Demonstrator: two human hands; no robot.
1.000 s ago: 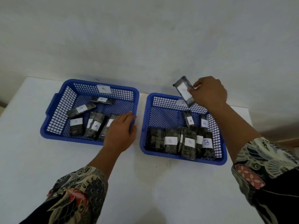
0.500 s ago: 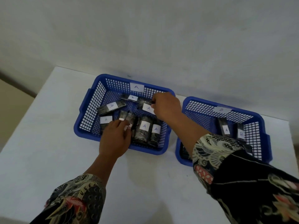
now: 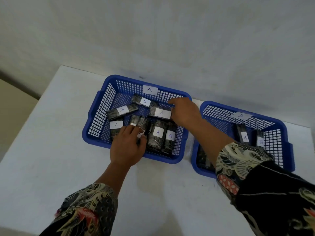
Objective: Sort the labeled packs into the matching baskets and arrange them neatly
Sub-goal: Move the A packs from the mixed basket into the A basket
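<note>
The blue basket tagged A [image 3: 102, 106] holds several dark packs with white A labels. My right hand [image 3: 185, 113] reaches into its back right part and pinches the right end of an A pack [image 3: 162, 113] that lies across other packs. My left hand [image 3: 127, 147] rests over the front rim, fingers spread on the packs in the middle [image 3: 141, 123]. The blue basket tagged B [image 3: 283, 133] stands to the right, holding a pack labelled A [image 3: 243, 135] and a pack labelled B [image 3: 260, 140]. My right sleeve hides its front row.
Both baskets stand side by side on a white table [image 3: 51, 150] against a pale wall. The table's left edge and back left corner are in view. A narrow gap separates the two baskets.
My right hand carried a pack from above the B basket into the A basket and lowered it onto the packs. My left hand slid from the rim onto the packs. The view swung left.
</note>
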